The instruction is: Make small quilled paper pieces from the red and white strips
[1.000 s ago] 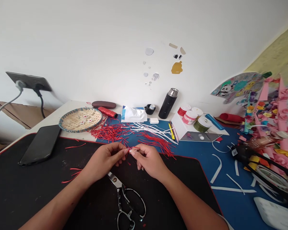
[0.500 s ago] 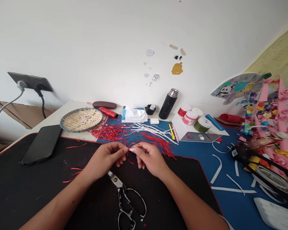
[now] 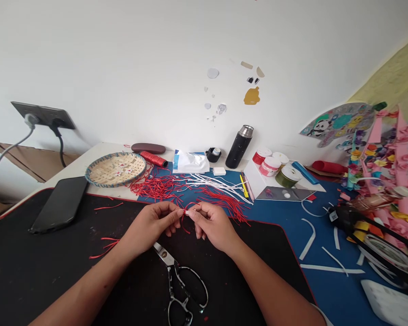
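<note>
My left hand (image 3: 153, 225) and my right hand (image 3: 212, 222) meet over the black mat (image 3: 37, 267), fingertips pinched together on a thin red strip (image 3: 186, 218) that loops down between them. Scissors (image 3: 180, 283) lie shut on the mat just below my hands. Behind my hands a heap of red strips (image 3: 163, 186) and white strips (image 3: 217, 183) spreads over the blue mat (image 3: 279, 213). A few loose red strips (image 3: 104, 244) lie left of my left wrist.
A woven basket (image 3: 115, 169), a black phone (image 3: 59, 203), a red thread spool (image 3: 153, 159), a tissue pack (image 3: 190, 162), a black flask (image 3: 238, 146) and several jars (image 3: 270, 165) stand at the back. Paper-flower crafts (image 3: 384, 167) and white paper strips (image 3: 326, 258) crowd the right.
Both hands have stayed pinched together in nearly the same place. The red strip now hangs in a small loop below the fingertips.
</note>
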`<state>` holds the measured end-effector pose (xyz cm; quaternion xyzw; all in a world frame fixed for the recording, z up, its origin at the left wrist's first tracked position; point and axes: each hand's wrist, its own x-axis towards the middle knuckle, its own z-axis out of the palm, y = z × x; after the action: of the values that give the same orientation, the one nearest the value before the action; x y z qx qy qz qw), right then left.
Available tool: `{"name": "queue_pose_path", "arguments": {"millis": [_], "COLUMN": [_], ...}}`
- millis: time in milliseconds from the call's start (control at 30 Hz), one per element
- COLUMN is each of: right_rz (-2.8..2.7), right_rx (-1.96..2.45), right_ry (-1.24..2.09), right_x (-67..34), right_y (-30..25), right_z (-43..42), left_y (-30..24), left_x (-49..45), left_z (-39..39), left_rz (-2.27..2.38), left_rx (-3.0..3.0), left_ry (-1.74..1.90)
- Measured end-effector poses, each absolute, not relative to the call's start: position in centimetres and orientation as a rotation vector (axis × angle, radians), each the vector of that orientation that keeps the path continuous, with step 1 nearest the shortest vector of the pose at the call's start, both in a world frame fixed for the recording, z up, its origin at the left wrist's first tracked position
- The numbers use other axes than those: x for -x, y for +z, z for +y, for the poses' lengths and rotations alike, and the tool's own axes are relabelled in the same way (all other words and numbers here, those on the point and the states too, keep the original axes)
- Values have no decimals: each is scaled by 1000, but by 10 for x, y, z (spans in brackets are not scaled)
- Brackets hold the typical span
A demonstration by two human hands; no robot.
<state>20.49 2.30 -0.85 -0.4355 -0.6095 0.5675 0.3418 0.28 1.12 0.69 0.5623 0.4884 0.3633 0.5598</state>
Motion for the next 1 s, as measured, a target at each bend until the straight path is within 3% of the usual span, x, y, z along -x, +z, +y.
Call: {"name": "queue_pose_path", "arguments": {"millis": [400, 1000], "right_rz": [-1615, -1438], "right_rx": [1140, 1076], "right_ry": [1470, 1561], "right_x": [-205, -206], "right_y": [-13, -6], "right_z": [23, 26], "left_y": [4, 0], "left_x": [-3, -10], "left_z": [11, 6], "left_rz": [1139, 974], "left_rx": [-1397, -974], "left_ry": [894, 848]}}
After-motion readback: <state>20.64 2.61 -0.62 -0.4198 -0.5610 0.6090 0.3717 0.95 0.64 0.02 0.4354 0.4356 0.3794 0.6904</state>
